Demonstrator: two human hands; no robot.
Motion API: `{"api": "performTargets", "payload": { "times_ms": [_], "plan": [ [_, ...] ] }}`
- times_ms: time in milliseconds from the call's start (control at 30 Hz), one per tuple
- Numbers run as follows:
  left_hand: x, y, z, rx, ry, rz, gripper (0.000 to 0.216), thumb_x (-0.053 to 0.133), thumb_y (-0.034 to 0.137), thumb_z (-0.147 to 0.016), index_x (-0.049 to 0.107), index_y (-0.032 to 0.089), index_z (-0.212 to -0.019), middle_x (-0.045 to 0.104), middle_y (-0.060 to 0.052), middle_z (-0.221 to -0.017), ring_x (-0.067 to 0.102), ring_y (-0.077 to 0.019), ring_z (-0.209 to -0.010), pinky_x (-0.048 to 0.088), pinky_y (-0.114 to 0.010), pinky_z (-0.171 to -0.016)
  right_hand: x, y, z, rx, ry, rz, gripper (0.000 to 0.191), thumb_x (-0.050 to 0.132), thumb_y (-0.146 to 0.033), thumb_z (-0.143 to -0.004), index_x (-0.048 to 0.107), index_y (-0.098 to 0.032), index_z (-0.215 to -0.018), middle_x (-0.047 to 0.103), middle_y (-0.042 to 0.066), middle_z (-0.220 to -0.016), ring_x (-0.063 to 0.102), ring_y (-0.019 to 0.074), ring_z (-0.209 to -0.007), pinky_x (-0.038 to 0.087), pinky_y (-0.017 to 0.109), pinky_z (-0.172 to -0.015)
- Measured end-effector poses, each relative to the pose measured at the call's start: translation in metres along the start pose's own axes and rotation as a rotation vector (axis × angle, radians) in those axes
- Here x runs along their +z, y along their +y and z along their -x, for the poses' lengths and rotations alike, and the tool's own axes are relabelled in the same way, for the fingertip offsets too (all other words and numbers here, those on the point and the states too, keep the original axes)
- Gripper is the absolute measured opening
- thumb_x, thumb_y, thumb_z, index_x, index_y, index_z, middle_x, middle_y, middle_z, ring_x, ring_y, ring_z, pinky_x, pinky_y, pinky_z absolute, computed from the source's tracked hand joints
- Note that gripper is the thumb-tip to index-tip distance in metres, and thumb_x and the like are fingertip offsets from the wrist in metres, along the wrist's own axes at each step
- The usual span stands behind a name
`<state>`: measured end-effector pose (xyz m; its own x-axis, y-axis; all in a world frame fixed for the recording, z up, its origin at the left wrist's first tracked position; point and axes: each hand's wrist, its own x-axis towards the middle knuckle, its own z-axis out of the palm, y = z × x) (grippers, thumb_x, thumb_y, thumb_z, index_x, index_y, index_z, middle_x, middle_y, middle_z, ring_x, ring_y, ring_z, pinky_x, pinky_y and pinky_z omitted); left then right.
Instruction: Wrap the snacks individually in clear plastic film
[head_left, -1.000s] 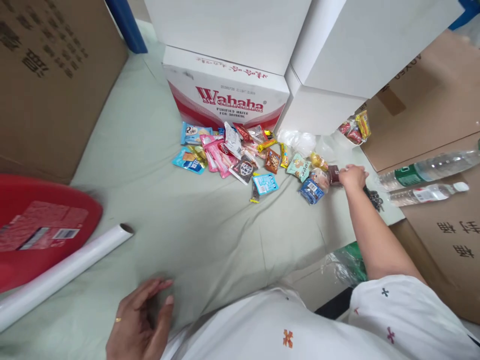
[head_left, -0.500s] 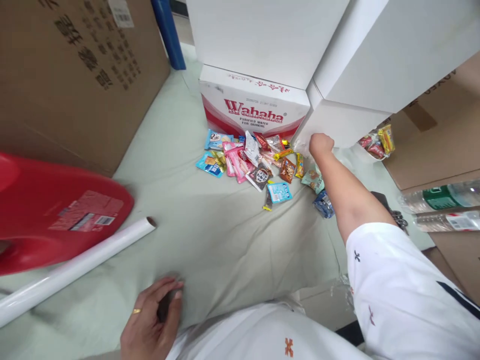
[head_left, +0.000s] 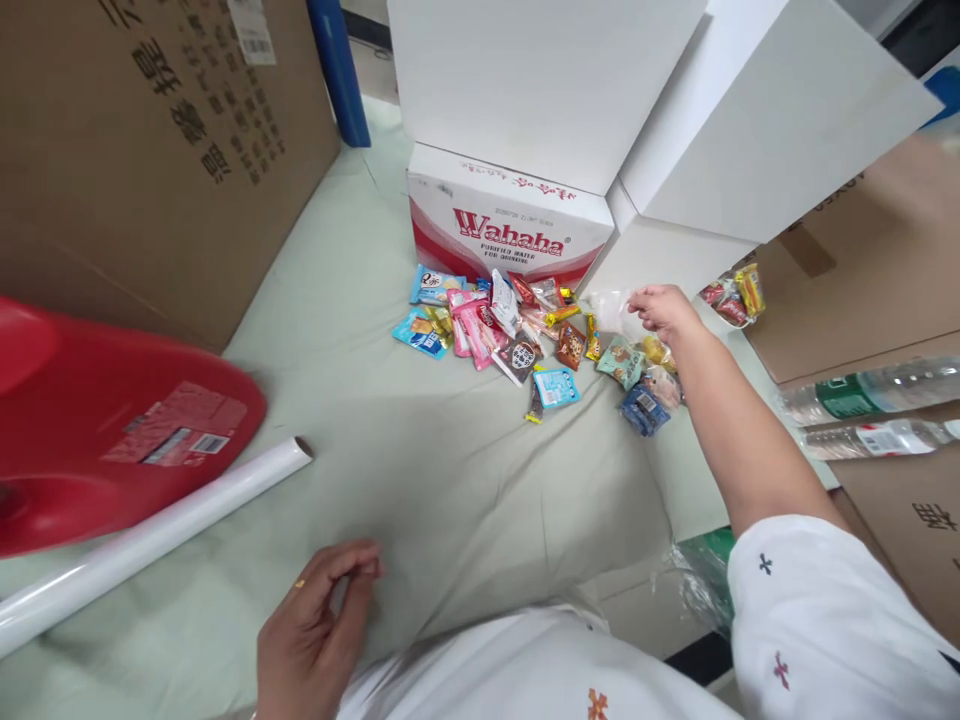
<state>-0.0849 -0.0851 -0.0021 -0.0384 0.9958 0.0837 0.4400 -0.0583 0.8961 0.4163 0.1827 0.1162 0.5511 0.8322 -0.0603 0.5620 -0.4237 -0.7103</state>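
My right hand (head_left: 664,312) reaches over the pale green cloth. Its fingers are bent but apart, with the tips at the edge of a clear plastic piece (head_left: 609,305); no grip on it shows. Just below lie a mint-green snack packet (head_left: 621,362), a yellow packet (head_left: 656,350) and a dark blue packet (head_left: 643,408). Left of these, several wrapped snacks are heaped, among them a pink packet (head_left: 478,330) and a light blue packet (head_left: 556,387). My left hand (head_left: 322,620) rests low on the cloth, thumb and fingertips touching, with nothing seen between them.
A Wahaha water carton (head_left: 510,235) stands behind the snacks, white boxes (head_left: 517,80) above it. At right are a bowl of snacks (head_left: 731,300) and plastic bottles (head_left: 862,390). A red jug (head_left: 127,400), a white tube (head_left: 165,535) and a brown carton (head_left: 150,180) stand left.
My right hand has opened from a fist and moved slightly right and down, uncovering the yellow packet. My left thumb and fingertips have come together.
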Motion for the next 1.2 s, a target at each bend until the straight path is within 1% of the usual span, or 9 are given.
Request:
{"api": "performTargets", "payload": {
  "times_ms": [200, 300, 500, 633, 767, 900, 1000, 1133, 1200],
  "plan": [
    [0.007, 0.018, -0.01, 0.006, 0.016, 0.06, 0.012, 0.06, 0.027, -0.094, 0.07, 0.022, -0.097, 0.069, -0.002, -0.091, 0.067, -0.0166, -0.078, 0.054, -0.029, -0.071, -0.017, -0.01, 0.026, -0.193, 0.038, -0.073, 0.006, 0.071, -0.013, -0.067, 0.065, -0.016, -0.069, 0.052, -0.003, -0.058, 0.039, 0.0088, -0.053, 0.03, 0.022, -0.05],
    [0.019, 0.035, -0.021, 0.005, -0.045, 0.156, 0.014, 0.057, 0.028, -0.096, 0.07, 0.022, -0.094, 0.068, -0.003, -0.09, 0.065, -0.0171, -0.082, 0.054, -0.03, -0.074, -0.014, -0.008, 0.073, -0.289, -0.107, -0.358, 0.012, 0.073, -0.023, -0.07, 0.066, -0.018, -0.078, 0.053, -0.004, -0.061, 0.044, 0.0094, -0.053, 0.034, 0.022, -0.05],
    [0.054, 0.08, -0.057, 0.112, -0.039, 0.349, 0.013, 0.057, 0.029, -0.1, 0.068, 0.022, -0.097, 0.066, -0.007, -0.104, 0.063, -0.0192, -0.102, 0.05, -0.033, -0.091, 0.036, 0.014, 0.193, -0.107, -0.513, -0.822, 0.029, 0.084, -0.044, -0.069, 0.067, -0.023, -0.08, 0.069, 0.002, -0.078, 0.058, 0.0153, -0.062, 0.046, 0.026, -0.055],
    [0.074, 0.091, -0.074, 0.112, -0.057, 0.406, 0.02, 0.059, 0.034, -0.099, 0.07, 0.023, -0.111, 0.065, -0.008, -0.11, 0.063, -0.0182, -0.1, 0.051, -0.031, -0.087, 0.077, 0.024, 0.244, -0.023, -0.695, -0.855, 0.035, 0.087, -0.053, -0.067, 0.07, -0.025, -0.079, 0.074, 0.005, -0.086, 0.065, 0.0213, -0.073, 0.052, 0.032, -0.064],
    [0.093, 0.089, -0.075, 0.099, -0.229, 0.381, 0.035, 0.075, 0.036, -0.088, 0.071, 0.023, -0.12, 0.069, -0.009, -0.114, 0.065, -0.0205, -0.102, 0.053, -0.032, -0.086, 0.1, 0.022, 0.26, -0.056, -0.833, -0.714, 0.034, 0.083, -0.054, -0.078, 0.074, -0.024, -0.089, 0.068, 0.002, -0.076, 0.057, 0.0153, -0.061, 0.044, 0.027, -0.057],
    [0.098, 0.077, -0.068, 0.039, -0.089, 0.362, 0.006, 0.07, 0.025, -0.089, 0.075, 0.022, -0.089, 0.072, -0.004, -0.089, 0.064, -0.0183, -0.086, 0.051, -0.032, -0.082, 0.105, 0.014, 0.258, -0.097, -0.77, -0.67, 0.032, 0.08, -0.053, -0.083, 0.073, -0.023, -0.09, 0.065, 0.0, -0.072, 0.053, 0.0128, -0.059, 0.041, 0.025, -0.056],
    [0.086, 0.07, -0.063, 0.045, -0.051, 0.444, 0.011, 0.068, 0.028, -0.089, 0.072, 0.022, -0.081, 0.071, -0.005, -0.086, 0.065, -0.0193, -0.087, 0.051, -0.033, -0.083, 0.104, 0.013, 0.256, -0.097, -0.683, -0.728, 0.028, 0.082, -0.049, -0.081, 0.073, -0.024, -0.089, 0.067, 0.001, -0.078, 0.057, 0.0143, -0.066, 0.046, 0.026, -0.061],
    [0.063, 0.07, -0.057, 0.176, -0.383, 0.538, 0.028, 0.063, 0.038, -0.093, 0.071, 0.021, -0.072, 0.073, -0.009, -0.099, 0.067, -0.0216, -0.093, 0.052, -0.036, -0.086, 0.105, 0.013, 0.258, -0.048, -0.661, -0.834, 0.027, 0.087, -0.043, -0.075, 0.072, -0.026, -0.089, 0.072, 0.002, -0.091, 0.062, 0.0168, -0.073, 0.05, 0.029, -0.066],
    [0.06, 0.072, -0.055, 0.159, -0.499, 0.508, 0.037, 0.055, 0.042, -0.098, 0.07, 0.02, -0.071, 0.074, -0.009, -0.092, 0.067, -0.0205, -0.088, 0.051, -0.035, -0.084, 0.108, 0.011, 0.261, -0.045, -0.677, -0.875, 0.024, 0.086, -0.042, -0.076, 0.072, -0.027, -0.088, 0.072, 0.002, -0.09, 0.062, 0.0168, -0.072, 0.051, 0.029, -0.065]
  ]
}}
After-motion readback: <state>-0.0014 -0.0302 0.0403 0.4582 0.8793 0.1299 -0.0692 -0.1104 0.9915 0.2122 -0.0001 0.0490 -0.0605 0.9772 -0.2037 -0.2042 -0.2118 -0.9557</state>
